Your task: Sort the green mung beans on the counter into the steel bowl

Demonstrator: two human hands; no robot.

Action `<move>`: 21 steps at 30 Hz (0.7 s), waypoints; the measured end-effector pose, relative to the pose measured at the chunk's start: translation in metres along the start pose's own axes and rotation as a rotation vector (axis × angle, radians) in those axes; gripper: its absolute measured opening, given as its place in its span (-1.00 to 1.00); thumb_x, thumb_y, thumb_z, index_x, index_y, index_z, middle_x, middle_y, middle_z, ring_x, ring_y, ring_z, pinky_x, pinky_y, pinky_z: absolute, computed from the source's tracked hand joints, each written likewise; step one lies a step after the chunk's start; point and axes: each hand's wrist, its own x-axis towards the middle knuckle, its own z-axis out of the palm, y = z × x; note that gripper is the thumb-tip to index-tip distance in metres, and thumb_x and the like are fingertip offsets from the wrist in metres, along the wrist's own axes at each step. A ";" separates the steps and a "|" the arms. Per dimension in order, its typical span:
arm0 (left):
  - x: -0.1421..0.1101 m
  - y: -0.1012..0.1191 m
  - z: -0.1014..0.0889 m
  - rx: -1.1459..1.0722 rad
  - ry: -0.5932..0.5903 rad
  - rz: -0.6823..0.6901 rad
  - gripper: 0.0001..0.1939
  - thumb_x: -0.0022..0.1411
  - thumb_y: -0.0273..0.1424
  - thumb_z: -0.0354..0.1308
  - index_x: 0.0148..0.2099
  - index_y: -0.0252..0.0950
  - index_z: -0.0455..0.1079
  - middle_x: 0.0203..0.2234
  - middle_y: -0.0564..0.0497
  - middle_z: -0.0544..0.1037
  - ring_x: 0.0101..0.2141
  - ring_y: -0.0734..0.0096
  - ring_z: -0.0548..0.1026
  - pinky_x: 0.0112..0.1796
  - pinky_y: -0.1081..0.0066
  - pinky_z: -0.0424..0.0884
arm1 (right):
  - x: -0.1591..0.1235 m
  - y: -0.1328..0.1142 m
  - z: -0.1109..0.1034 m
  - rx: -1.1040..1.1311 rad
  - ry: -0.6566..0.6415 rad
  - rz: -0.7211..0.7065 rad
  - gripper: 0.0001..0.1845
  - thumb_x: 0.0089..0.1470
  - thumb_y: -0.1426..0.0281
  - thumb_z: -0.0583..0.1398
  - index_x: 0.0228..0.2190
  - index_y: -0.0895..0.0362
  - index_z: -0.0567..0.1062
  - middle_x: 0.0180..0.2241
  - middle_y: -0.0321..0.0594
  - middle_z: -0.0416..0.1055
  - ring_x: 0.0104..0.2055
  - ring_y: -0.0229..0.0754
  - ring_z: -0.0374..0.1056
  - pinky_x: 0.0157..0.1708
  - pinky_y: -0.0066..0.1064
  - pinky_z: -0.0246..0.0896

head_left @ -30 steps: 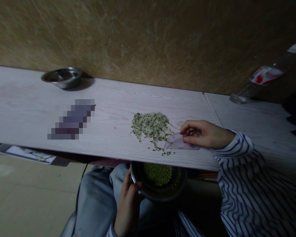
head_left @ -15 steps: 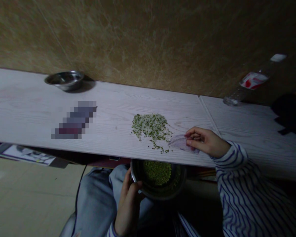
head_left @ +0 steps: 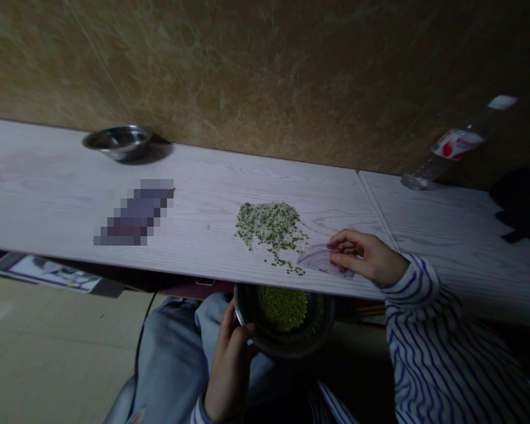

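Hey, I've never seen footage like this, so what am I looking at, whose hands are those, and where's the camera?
There's no machine here, just one person's two bare hands. The view comes from a camera worn on that person's head, looking forward and down. The left hand grips a metal bowl of small green beans at the near edge of the pale table. The right hand pinches a clear protractor beside a pile of green and white grains. Also on the table are a shallow dish, a labelled bottle and something pixelated.
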 end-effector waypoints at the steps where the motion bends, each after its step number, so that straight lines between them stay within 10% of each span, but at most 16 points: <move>1: 0.000 0.000 0.000 0.001 0.000 -0.001 -0.37 0.02 -0.40 0.21 0.19 -0.13 0.30 0.08 -0.08 0.46 -0.02 0.05 0.45 -0.13 0.18 0.45 | 0.000 -0.001 0.000 -0.006 -0.004 -0.001 -0.70 -0.06 0.22 0.29 -0.33 0.12 0.40 -0.54 -0.30 0.40 -0.54 -0.24 0.41 -0.52 -0.41 0.34; 21: 0.001 -0.001 0.001 0.057 0.025 -0.006 -0.36 0.04 -0.38 0.15 0.22 -0.16 0.23 0.09 -0.09 0.41 -0.03 0.04 0.42 -0.18 0.16 0.45 | -0.005 -0.002 0.006 -0.020 -0.015 -0.018 -0.78 -0.04 0.30 0.25 -0.32 0.12 0.39 -0.52 -0.28 0.41 -0.54 -0.25 0.42 -0.54 -0.42 0.31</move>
